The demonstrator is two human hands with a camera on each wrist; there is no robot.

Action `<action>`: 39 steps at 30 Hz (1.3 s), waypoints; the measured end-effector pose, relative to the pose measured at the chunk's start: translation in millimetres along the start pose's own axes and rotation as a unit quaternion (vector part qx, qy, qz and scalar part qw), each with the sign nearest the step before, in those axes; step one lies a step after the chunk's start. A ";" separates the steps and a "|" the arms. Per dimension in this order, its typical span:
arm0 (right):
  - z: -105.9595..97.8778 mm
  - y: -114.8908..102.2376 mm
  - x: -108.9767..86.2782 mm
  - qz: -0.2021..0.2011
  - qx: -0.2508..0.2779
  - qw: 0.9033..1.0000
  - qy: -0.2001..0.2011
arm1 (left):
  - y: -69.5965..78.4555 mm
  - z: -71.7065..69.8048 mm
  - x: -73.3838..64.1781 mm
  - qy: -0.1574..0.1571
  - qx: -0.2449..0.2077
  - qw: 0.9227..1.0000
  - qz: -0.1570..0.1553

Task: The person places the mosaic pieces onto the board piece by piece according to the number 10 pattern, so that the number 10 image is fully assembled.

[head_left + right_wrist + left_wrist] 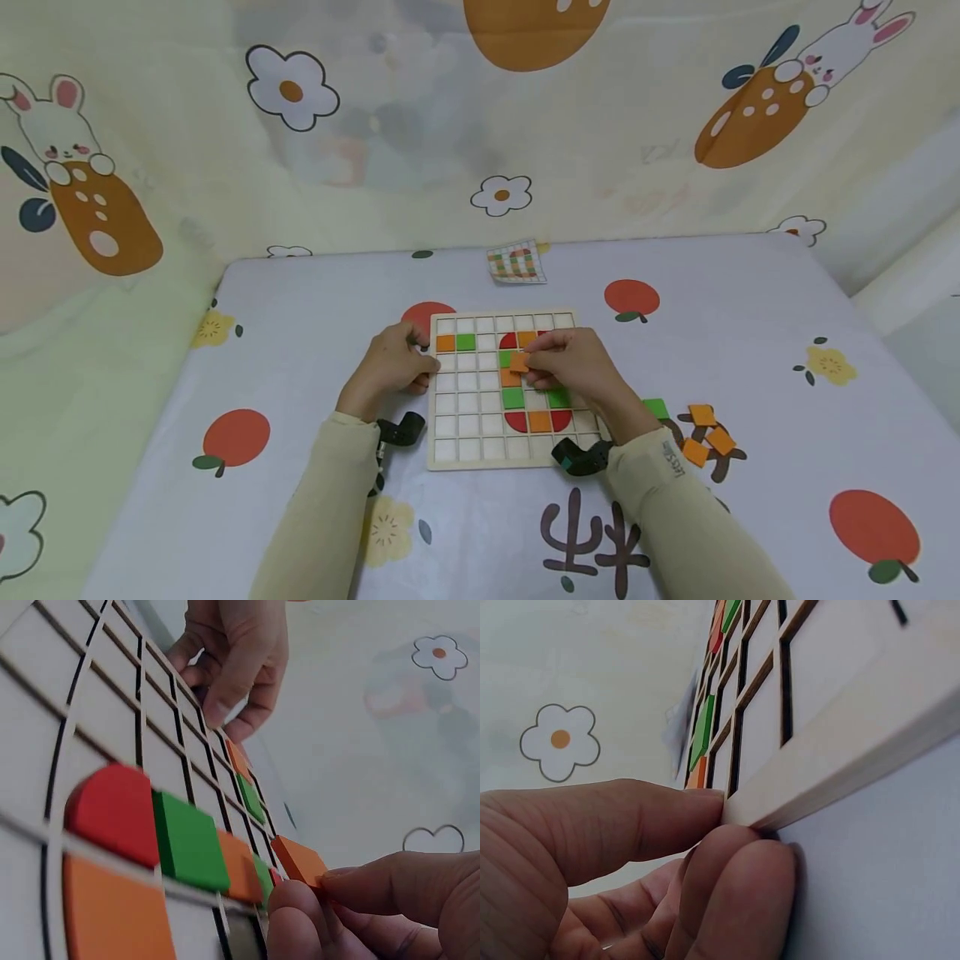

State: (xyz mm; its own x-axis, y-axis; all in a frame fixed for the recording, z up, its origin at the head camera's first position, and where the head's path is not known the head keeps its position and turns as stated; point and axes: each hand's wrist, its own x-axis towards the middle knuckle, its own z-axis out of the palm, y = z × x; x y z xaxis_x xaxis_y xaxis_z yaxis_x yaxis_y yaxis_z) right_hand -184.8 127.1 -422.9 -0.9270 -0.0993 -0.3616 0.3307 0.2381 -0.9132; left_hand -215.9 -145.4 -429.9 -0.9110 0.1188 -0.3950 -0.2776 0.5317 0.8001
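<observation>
A wooden grid board [480,466] lies on the table, with orange, green and red tiles in some of its cells. My right hand [576,367] pinches a square orange tile [298,859] between thumb and fingers, tilted above the board's upper middle cells. At the board's left edge, my left hand [392,365] grips the frame, the thumb by the rim and curled fingers against its side, as the left wrist view shows. A green tile [466,342] sits in the upper left part of the grid. Near the bottom of the tile pattern lies a red rounded tile [112,814].
Loose orange tiles [702,415] and a green tile [656,408] lie right of the board, near my right forearm. Behind the board stands a small card [517,263] printed with a coloured grid. A patterned cloth [405,158] hangs at the table's back edge.
</observation>
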 end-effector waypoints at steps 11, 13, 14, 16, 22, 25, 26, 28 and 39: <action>35.8 -21.0 20.2 0.008 0.008 0.999 -0.038 | 0.3 0.9 1.0 0.005 0.002 1.000 0.004; 39.1 -23.6 23.2 0.009 0.003 0.999 -0.042 | 0.1 1.1 1.1 0.003 0.001 1.000 0.006; 40.5 -24.9 24.4 0.007 -0.002 0.999 -0.043 | -0.2 1.2 1.4 0.002 0.000 1.000 0.007; 43.3 -27.1 26.5 0.003 -0.008 0.999 -0.046 | -0.9 1.3 1.7 0.002 -0.001 1.000 0.006; 49.6 -30.4 28.9 0.001 -0.021 0.998 -0.063 | -1.6 1.3 1.9 -0.001 -0.006 1.000 -0.002; 52.0 -30.5 29.3 0.007 -0.021 0.998 -0.066 | -0.9 1.1 1.5 -0.002 -0.012 1.000 -0.008; 52.5 -29.9 30.1 0.006 -0.024 0.998 -0.065 | -0.5 0.9 1.2 -0.002 -0.012 1.000 -0.009; 53.2 -28.8 31.3 0.002 -0.029 0.998 -0.063 | 0.3 0.8 0.8 -0.002 -0.011 1.000 -0.011; 55.8 -23.3 36.4 -0.002 -0.053 0.997 -0.054 | 1.0 1.4 2.1 0.001 0.000 1.000 -0.006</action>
State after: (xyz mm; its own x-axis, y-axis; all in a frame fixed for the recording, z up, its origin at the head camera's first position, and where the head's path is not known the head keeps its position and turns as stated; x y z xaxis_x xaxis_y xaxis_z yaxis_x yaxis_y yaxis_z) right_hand -216.4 64.0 -425.2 -0.9020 -0.2024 -0.3814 0.3013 0.3375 -0.8918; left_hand -217.6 -143.4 -430.6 -0.9083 0.1109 -0.4034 -0.2883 0.5329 0.7955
